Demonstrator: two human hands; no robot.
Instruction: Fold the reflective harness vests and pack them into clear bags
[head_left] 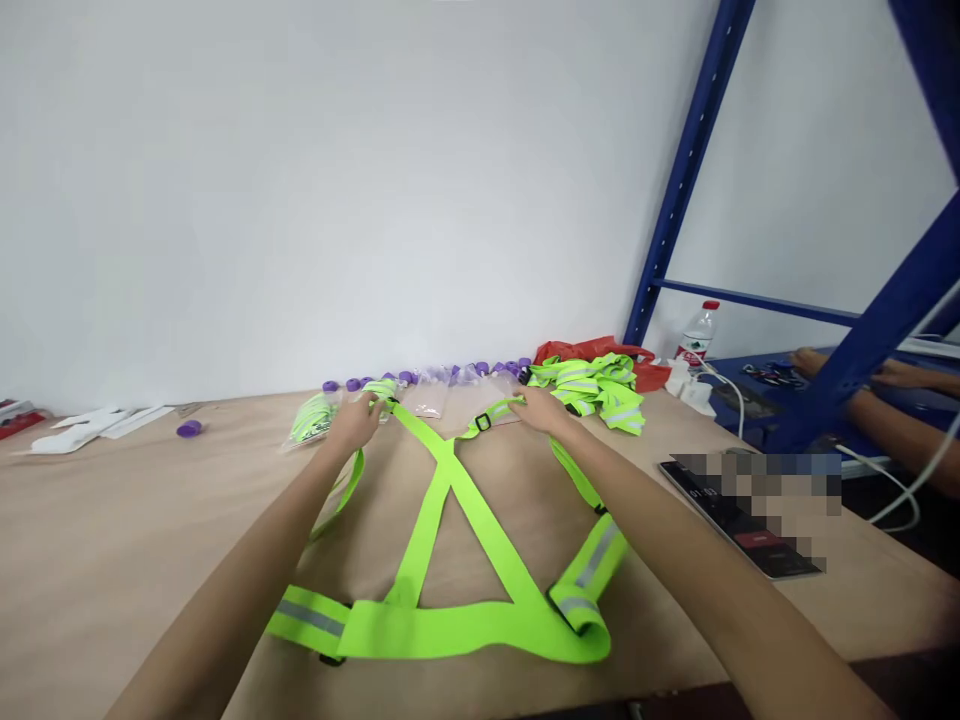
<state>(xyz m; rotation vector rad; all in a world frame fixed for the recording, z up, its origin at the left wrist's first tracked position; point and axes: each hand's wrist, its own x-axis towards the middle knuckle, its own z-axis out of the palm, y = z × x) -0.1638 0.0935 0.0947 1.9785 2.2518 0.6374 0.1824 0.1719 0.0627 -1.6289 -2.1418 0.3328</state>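
A neon-yellow reflective vest [448,472] made of elastic straps lies spread on the table, its straps crossing in the middle and its wide waist band toward me. My left hand [355,420] is closed on the upper left shoulder strap. On the other side my right hand [541,408] grips the upper right strap, close to a black slide buckle [483,422]. Grey reflective stripes show on the side pieces, and the right end of the waist band is folded over. Behind my left hand rests a clear bag [311,418] with a folded vest in it.
More vests [592,385] are heaped at the back right by a red plastic bag [652,375]. Purple rolls [405,378] line the wall, near clear bags [431,392]. A phone [739,520] lies right; beyond the blue rack [686,170] are another person's arms [907,430].
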